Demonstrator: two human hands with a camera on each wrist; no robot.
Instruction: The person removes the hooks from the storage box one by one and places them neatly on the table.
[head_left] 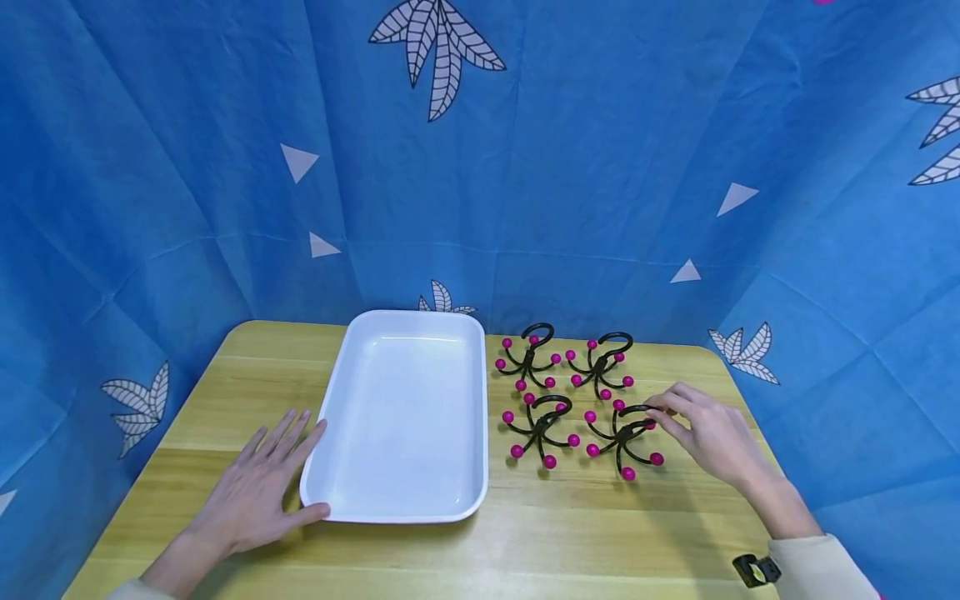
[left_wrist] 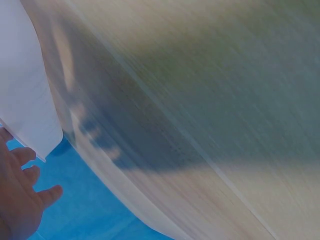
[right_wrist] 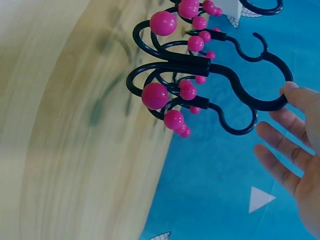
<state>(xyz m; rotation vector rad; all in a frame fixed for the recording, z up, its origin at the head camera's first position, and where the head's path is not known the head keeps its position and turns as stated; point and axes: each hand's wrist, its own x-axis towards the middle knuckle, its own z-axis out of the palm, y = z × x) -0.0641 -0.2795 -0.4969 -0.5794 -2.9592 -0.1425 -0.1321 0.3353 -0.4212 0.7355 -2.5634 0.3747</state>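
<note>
My right hand (head_left: pixel 708 432) pinches the curved top of a black hanger hook with pink ball tips (head_left: pixel 624 437) between thumb and fingertips. In the right wrist view the thumb lies on the loop of that hanger hook (right_wrist: pixel 235 82), with the other fingers spread below. The same kind of hanger hook (head_left: pixel 542 427) stands just to its left. My left hand (head_left: pixel 251 492) lies with straight, spread fingers along the left side of a white rectangular tray (head_left: pixel 397 417), thumb at the tray's near left corner. Nothing lies inside the tray.
Two more black hanger hooks, the left one (head_left: pixel 528 363) and the right one (head_left: pixel 600 367), stand behind, to the right of the tray. All are on a light wooden table (head_left: pixel 555 542). A blue curtain (head_left: pixel 600 167) with leaf prints hangs around the back and sides.
</note>
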